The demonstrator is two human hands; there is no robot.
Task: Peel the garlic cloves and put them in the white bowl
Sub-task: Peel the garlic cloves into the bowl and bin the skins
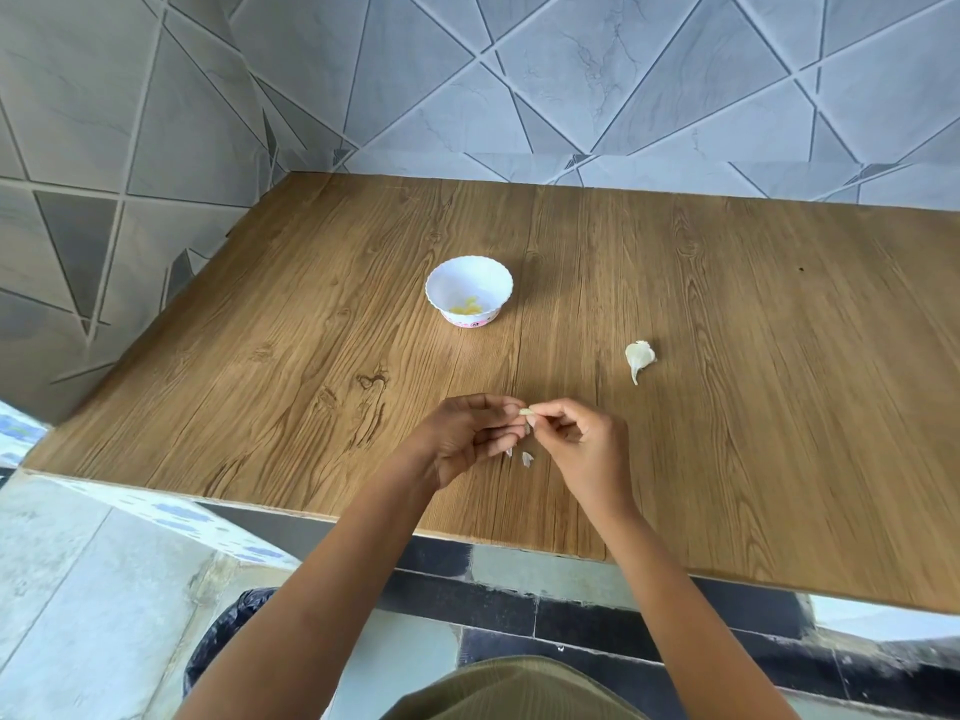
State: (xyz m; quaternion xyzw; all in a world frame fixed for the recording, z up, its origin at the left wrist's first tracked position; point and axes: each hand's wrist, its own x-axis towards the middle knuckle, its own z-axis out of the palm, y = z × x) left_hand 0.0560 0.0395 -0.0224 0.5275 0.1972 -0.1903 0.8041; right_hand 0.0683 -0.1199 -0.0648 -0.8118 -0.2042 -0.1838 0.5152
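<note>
A small garlic clove (525,411) is pinched between the fingertips of my left hand (467,436) and my right hand (576,444), held just above the wooden table near its front edge. Small bits of pale skin (527,458) lie on the table right under my hands. The white bowl (469,291) with a scalloped rim stands further back, and a few yellowish peeled cloves (466,306) lie inside it. A piece of garlic bulb (639,357) still in its white skin lies to the right of the bowl, apart from both hands.
The wooden table (727,381) sits in a corner, with grey tiled walls behind and to the left. Its front edge runs just below my wrists. A dark bag (218,641) is on the floor under the table edge at the left.
</note>
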